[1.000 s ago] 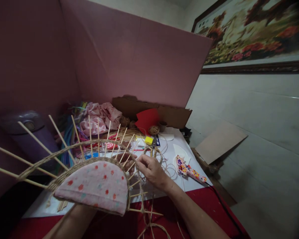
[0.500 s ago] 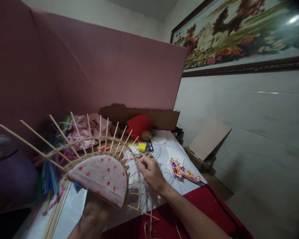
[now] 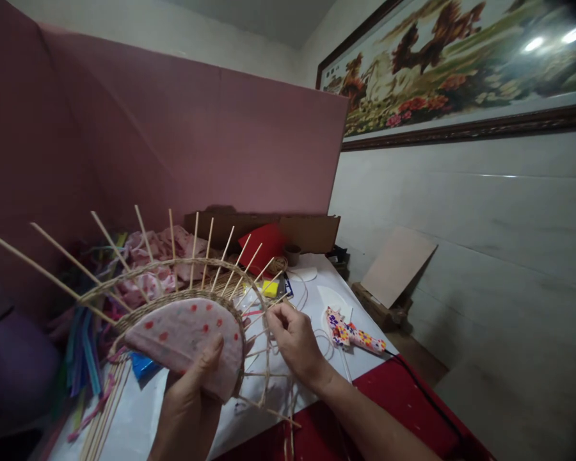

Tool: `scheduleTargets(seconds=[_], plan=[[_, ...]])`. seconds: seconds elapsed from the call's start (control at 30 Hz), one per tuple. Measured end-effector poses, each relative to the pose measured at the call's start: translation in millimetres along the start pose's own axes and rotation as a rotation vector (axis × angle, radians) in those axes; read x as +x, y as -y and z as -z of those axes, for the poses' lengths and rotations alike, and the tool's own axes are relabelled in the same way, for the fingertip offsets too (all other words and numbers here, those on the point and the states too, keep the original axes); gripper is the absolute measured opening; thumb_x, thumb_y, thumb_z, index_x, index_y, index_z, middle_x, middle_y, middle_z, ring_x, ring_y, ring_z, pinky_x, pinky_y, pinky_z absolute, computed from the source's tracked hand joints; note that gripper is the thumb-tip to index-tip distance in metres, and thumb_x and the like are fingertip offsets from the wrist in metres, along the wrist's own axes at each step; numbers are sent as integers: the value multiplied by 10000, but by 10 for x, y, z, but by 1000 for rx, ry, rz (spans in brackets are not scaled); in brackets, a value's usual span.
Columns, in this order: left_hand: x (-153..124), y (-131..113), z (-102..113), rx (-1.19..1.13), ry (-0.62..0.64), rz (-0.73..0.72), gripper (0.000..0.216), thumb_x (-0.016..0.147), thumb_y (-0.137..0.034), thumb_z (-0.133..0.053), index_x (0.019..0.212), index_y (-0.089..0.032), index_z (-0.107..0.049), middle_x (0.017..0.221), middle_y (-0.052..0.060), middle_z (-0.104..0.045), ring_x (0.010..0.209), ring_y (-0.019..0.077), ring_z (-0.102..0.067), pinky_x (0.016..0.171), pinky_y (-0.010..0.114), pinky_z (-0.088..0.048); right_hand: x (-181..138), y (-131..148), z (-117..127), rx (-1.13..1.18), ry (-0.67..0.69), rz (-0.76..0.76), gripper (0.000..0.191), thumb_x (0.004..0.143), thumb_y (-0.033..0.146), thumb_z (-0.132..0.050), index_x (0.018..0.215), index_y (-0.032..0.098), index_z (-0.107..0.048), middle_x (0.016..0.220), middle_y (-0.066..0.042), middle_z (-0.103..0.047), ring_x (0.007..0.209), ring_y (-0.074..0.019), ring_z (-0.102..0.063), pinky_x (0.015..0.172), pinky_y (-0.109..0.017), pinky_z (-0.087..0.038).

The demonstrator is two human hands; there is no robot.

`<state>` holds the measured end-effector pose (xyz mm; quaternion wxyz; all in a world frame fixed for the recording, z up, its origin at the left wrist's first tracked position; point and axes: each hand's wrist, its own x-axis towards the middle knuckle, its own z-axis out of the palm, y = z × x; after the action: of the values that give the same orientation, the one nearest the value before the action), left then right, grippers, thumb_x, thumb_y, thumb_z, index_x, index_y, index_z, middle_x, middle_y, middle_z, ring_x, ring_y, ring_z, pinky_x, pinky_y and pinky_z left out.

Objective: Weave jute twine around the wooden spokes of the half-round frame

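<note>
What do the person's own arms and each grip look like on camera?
The left grip and right grip are ungloved human hands; no rings or bracelets show. On the right forearm, no sleeve, watch or cable is visible.

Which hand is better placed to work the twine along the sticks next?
Probably the right hand: its fingertips are at the twine beside the sticks. The left hand seems busy supporting the fabric-covered piece, its thumb across the front.
</note>
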<state>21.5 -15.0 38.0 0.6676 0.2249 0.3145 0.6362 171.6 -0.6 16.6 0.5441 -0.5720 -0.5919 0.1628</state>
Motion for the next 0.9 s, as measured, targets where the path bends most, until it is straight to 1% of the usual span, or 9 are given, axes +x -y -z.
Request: scheduleTargets(seconds=[0.1, 0.17, 0.27, 0.37, 0.43, 0.5, 0.63, 0.77, 0.9], plan=[[7, -17, -27, 2, -20, 13, 349, 741, -104, -617, 1075, -204, -617, 994, 67, -678, 900, 228, -647, 822, 469, -527, -27, 33, 36, 20, 13, 3, 237, 857, 307, -459, 676, 177, -539, 585, 22, -500, 553, -109, -442, 542, -215, -344], [18, -45, -30, -14, -31, 37, 300, 748, -102, -599, 1037, -175, -633, 969, 81, -681, 896, 242, -647, 813, 481, -530, -42, 51, 59, 29, 6, 4, 250, 867, 329, -456, 691, 176, -547, 592, 23, -505, 557, -108, -442, 546, -217, -343], [31, -72, -14, -23, -71, 50, 240, 745, -99, -594, 971, -150, -653, 921, 85, -691, 847, 235, -659, 773, 447, -555, -69, 83, 84, 36, -11, 12, 250, 871, 342, -459, 728, 170, -571, 605, 19, -517, 560, -108, -440, 541, -220, -339], [45, -81, 11, -47, -114, 58, 229, 732, -71, -592, 933, -154, -664, 859, 63, -704, 772, 195, -672, 734, 359, -576, -99, 127, 99, 43, -20, 21, 248, 873, 338, -459, 746, 165, -584, 605, 19, -515, 557, -106, -433, 536, -221, -335], [58, -86, 28, -71, -142, 62, 215, 730, -56, -588, 905, -150, -670, 829, 51, -709, 740, 168, -674, 709, 299, -578, -120, 158, 108, 52, -2, 22, 236, 875, 333, -457, 771, 168, -589, 591, 27, -499, 537, -101, -422, 517, -219, -325], [68, -93, 41, -83, -154, 65, 198, 734, -55, -584, 888, -143, -672, 833, 52, -712, 734, 160, -674, 684, 269, -578, -137, 186, 117, 48, 17, 27, 210, 873, 326, -464, 811, 172, -593, 587, 33, -492, 519, -96, -415, 498, -216, -313], [71, -112, 48, -92, -149, 85, 190, 741, -56, -572, 882, -134, -673, 858, 63, -713, 731, 168, -675, 648, 273, -582, -165, 235, 142, -10, -3, 58, 178, 868, 308, -476, 832, 178, -591, 582, 34, -490, 509, -94, -410, 493, -216, -306], [56, -140, 36, -112, -155, 79, 203, 739, -49, -569, 885, -144, -672, 866, 60, -716, 732, 170, -677, 648, 284, -584, -193, 294, 165, -38, -22, 107, 163, 868, 283, -475, 846, 175, -595, 541, 47, -448, 470, -86, -385, 462, -213, -284], [50, -175, 25, -123, -148, 101, 205, 731, -47, -556, 880, -129, -670, 873, 82, -717, 743, 205, -681, 632, 322, -589, -233, 350, 192, -65, -26, 164, 144, 865, 237, -478, 898, 167, -599, 579, 28, -504, 479, -87, -424, 454, -207, -298]])
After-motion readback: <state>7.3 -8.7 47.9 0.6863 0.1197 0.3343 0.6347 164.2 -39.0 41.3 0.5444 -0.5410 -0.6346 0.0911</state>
